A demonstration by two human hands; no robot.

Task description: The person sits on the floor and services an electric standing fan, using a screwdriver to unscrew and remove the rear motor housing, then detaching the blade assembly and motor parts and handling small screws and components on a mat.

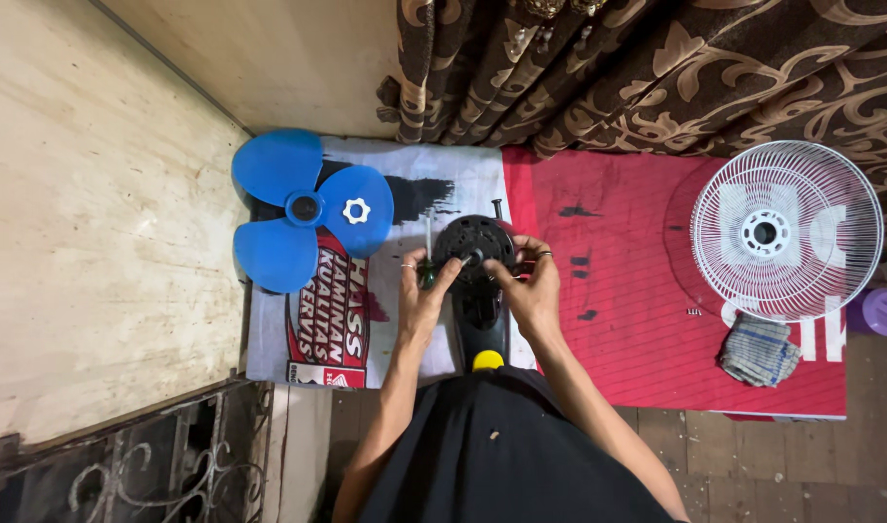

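The person sits on the floor and works on a fan motor housing (474,247), a black round part that lies on a printed banner (598,242) spread over the floor. Both hands are on this housing. The left hand (424,291) touches its left edge with the fingers and also seems to hold a green-handled screwdriver (427,260); the grip is partly hidden, so it is not sure how firmly it is closed. The right hand (532,286) is curled over the right edge of the housing, with the fingertips close to the centre shaft.

Below the housing, the black neck of the fan goes toward the person's body, with a yellow knob (487,360) on it.

The blue fan blade (303,208) lies to the left, already off the motor, and a small white nut (356,210) rests on one of its wings. The white wire grille (785,230) lies well apart on the right, with a folded grey cloth (759,351) just beside it and a purple object (885,312) at the edge of the view.

Judging from this, the step in hand is work on the motor cover itself. The next move probably calls for a steady hold with one hand while the tool meets a screw.
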